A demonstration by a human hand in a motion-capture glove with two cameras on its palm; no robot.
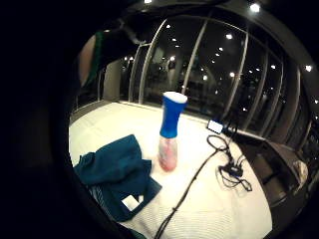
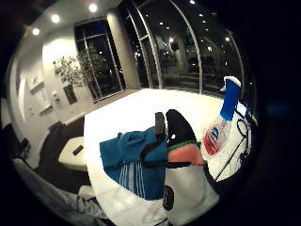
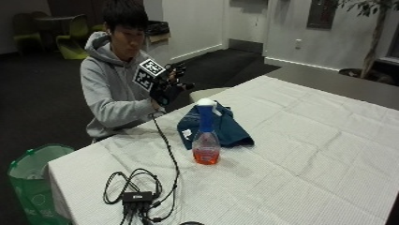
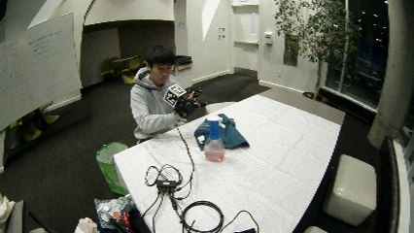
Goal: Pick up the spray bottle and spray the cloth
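On the table (image 3: 324, 154), covered by a white ribbed cloth cover: a spray bottle (image 3: 205, 136) stands upright near the middle of the person's side, blue neck and white-topped head above a clear body holding pink-orange liquid. A dark teal cloth (image 3: 221, 129) lies crumpled just behind it, at about 1 o'clock from the bottle in the outside view, with a small white label showing; whether the two touch cannot be told. At roughly 7 o'clock from the bottle, near the table corner, sits a black cable hub (image 3: 137, 197) with looped leads. A green bin (image 3: 31, 180) stands on the floor off that corner.

Room: dark floor, white walls, a potted tree (image 4: 317, 29) by the far wall, a whiteboard (image 4: 39, 68) to one side, a pale stool (image 4: 349, 189) beside the table, tall dark glazing with ceiling lights reflected in it.

Hand pose: the person in a grey hoodie sits at the table edge. The gloved right hand (image 3: 168, 84) is raised at chest height above the table edge, well apart from bottle and cloth, holding nothing. Fingers look loosely spread rather than curled. In the thumb side palm view a black gloved finger (image 2: 176, 127) crosses in front of the cloth, bottle beside it.
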